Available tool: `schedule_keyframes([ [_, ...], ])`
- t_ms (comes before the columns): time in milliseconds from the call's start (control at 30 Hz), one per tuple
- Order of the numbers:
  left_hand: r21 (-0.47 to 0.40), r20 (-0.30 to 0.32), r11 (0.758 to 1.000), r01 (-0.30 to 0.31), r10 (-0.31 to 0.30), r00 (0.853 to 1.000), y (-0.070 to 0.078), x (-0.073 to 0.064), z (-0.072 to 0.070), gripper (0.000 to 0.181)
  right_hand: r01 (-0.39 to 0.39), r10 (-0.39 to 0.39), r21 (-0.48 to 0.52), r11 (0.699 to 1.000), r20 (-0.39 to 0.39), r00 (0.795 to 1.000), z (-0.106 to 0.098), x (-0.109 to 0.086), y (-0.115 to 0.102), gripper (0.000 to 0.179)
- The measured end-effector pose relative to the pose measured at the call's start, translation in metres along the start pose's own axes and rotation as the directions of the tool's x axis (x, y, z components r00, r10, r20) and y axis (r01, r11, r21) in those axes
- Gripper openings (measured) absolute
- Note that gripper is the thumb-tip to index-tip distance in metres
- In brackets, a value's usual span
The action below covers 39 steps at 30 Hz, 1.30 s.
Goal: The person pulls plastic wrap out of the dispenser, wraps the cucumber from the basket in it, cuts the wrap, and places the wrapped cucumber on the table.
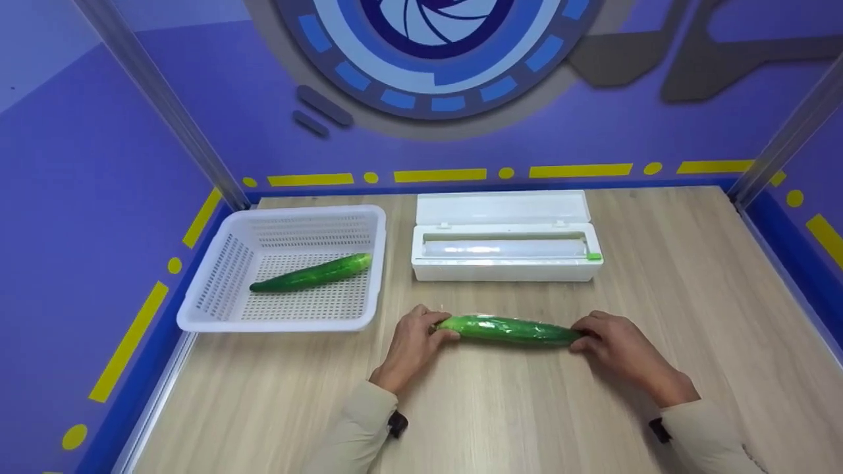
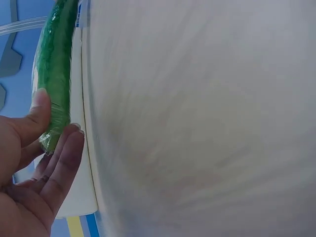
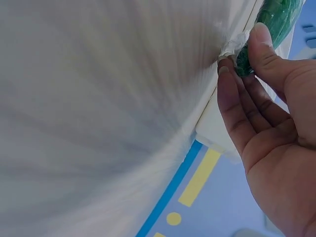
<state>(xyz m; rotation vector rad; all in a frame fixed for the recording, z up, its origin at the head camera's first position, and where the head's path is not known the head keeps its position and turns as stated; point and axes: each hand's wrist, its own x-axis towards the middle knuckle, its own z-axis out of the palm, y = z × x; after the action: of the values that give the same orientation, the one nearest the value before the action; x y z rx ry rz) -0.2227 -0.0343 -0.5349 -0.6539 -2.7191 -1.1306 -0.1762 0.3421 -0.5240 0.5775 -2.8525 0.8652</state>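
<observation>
A cucumber (image 1: 514,330) in shiny clear plastic film lies crosswise over the table in front of me. Its pale end is pinched between the thumb and fingers of my left hand (image 1: 418,339). At the darker end, my right hand (image 1: 619,345) pinches the tip. The left wrist view shows film gathered round the cucumber's end (image 2: 54,108) beside the left thumb. Crumpled film also bunches at the cucumber's other tip (image 3: 243,61) by the right fingers. Behind the cucumber stands a white cling film box (image 1: 507,271), its lid raised and a film roll (image 1: 504,248) inside.
A white perforated basket (image 1: 283,324) at the left holds an unwrapped cucumber (image 1: 313,273). On the box's right front edge sits a small green slider (image 1: 593,257). Purple panels (image 1: 230,131) enclose the table (image 1: 514,415) at the back and sides.
</observation>
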Motion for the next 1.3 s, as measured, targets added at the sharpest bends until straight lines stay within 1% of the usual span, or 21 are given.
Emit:
schedule_keyframes([
  [100,0.033,-0.027,0.999,-0.011,0.012,1.000,0.001,0.001,0.000,0.036,-0.076,0.076,0.013,0.997,0.015,0.997,-0.001,0.000,-0.001,0.024],
  [200,0.046,-0.041,0.999,0.006,-0.005,0.999,0.002,0.003,0.001,0.031,-0.120,0.120,0.022,0.992,0.019,0.993,-0.002,0.000,-0.002,0.024],
  [400,0.030,-0.028,0.997,0.071,-0.070,0.997,0.004,0.008,0.002,0.024,-0.122,0.122,0.006,0.993,0.013,0.992,-0.002,0.000,-0.002,0.016],
  [533,0.021,-0.023,0.996,0.091,-0.091,0.996,0.005,0.009,0.003,0.021,-0.147,0.146,0.018,0.989,0.041,0.988,-0.002,0.002,-0.002,0.025],
  [633,0.019,-0.014,0.994,0.106,-0.106,0.994,0.006,0.010,0.004,0.021,-0.157,0.157,0.015,0.987,0.042,0.987,-0.003,0.004,-0.003,0.031],
  [800,0.014,0.012,0.992,0.124,-0.125,0.992,0.005,0.013,0.003,0.020,-0.165,0.165,0.010,0.986,0.027,0.986,-0.002,0.006,-0.003,0.024],
  [933,0.020,0.016,0.993,0.115,-0.116,0.993,0.002,0.018,0.004,0.020,-0.136,0.135,0.020,0.991,0.032,0.990,-0.001,0.005,0.000,0.020],
  [1033,0.029,0.017,0.993,0.114,-0.114,0.993,0.001,0.019,0.004,0.020,-0.112,0.110,0.034,0.993,0.042,0.993,-0.002,0.005,0.003,0.018],
  [1100,0.033,0.015,0.994,0.103,-0.104,0.995,0.000,0.019,0.004,0.020,-0.099,0.097,0.043,0.994,0.048,0.994,-0.002,0.006,0.005,0.017],
  [1200,0.042,0.012,0.996,0.073,-0.073,0.997,0.001,0.020,0.003,0.018,-0.078,0.074,0.060,0.995,0.052,0.996,-0.003,0.007,0.009,0.015],
  [1300,0.079,0.004,0.997,0.025,-0.025,1.000,0.003,0.022,0.002,0.020,-0.056,0.052,0.069,0.996,0.060,0.997,-0.004,0.008,0.011,0.010],
])
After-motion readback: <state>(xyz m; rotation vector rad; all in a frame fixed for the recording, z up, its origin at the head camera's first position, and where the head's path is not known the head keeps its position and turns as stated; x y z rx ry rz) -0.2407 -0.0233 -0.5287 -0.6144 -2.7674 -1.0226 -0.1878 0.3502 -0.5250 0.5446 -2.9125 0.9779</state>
